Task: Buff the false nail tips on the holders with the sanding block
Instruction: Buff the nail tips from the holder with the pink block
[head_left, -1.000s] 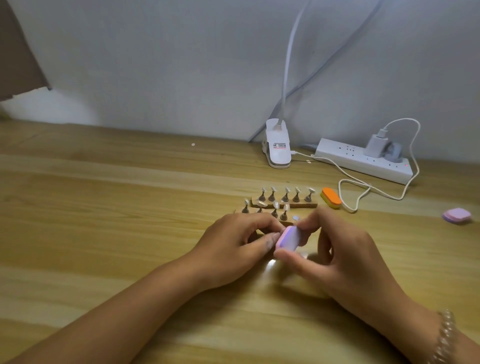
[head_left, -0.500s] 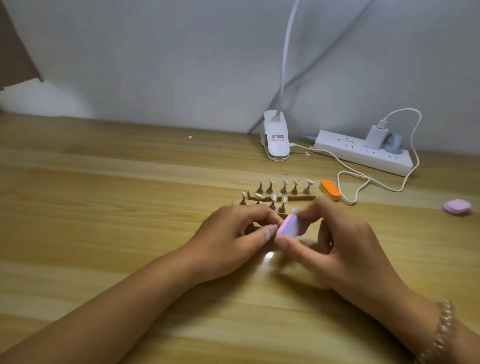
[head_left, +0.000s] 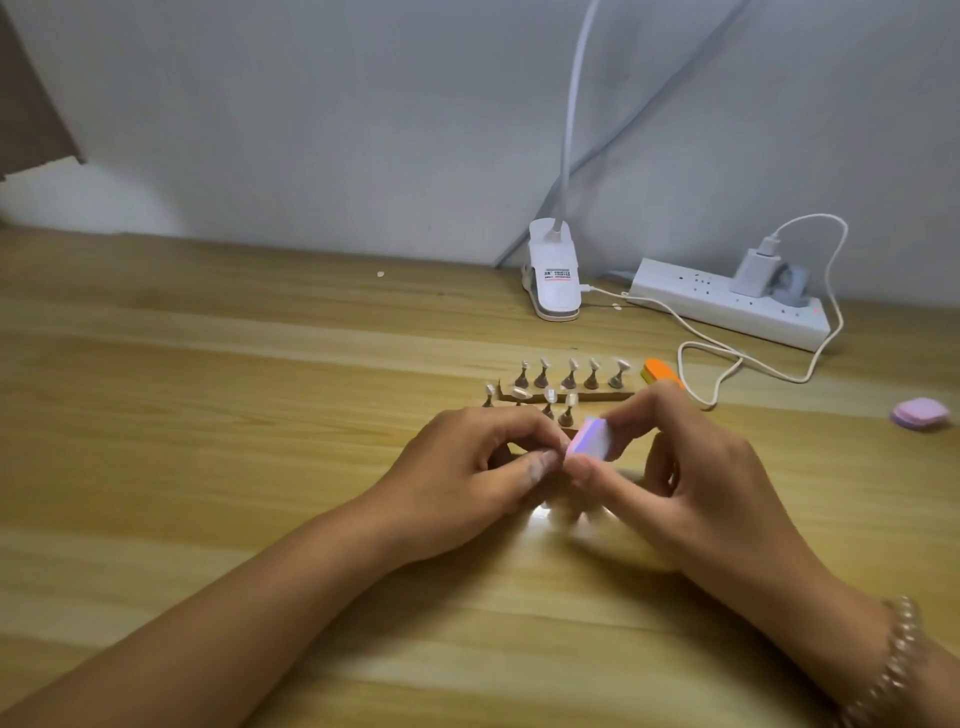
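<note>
Pinched between thumb and forefinger of the right hand (head_left: 701, 488): sanding block (head_left: 589, 440), just in front of the nail-tip holders (head_left: 570, 375). Curled, with thumb and forefinger tips closed together at the block's left edge: left hand (head_left: 467, 467); contents of that pinch hidden, not determinable. Lying just right of the holders: orange block (head_left: 660, 373); well to their right: pink block (head_left: 920, 413); behind them: power strip (head_left: 727, 306).

right hand (head_left: 691, 483) pinches sanding block (head_left: 592, 440) beside curled left hand (head_left: 467, 467) (contents hidden)
</note>
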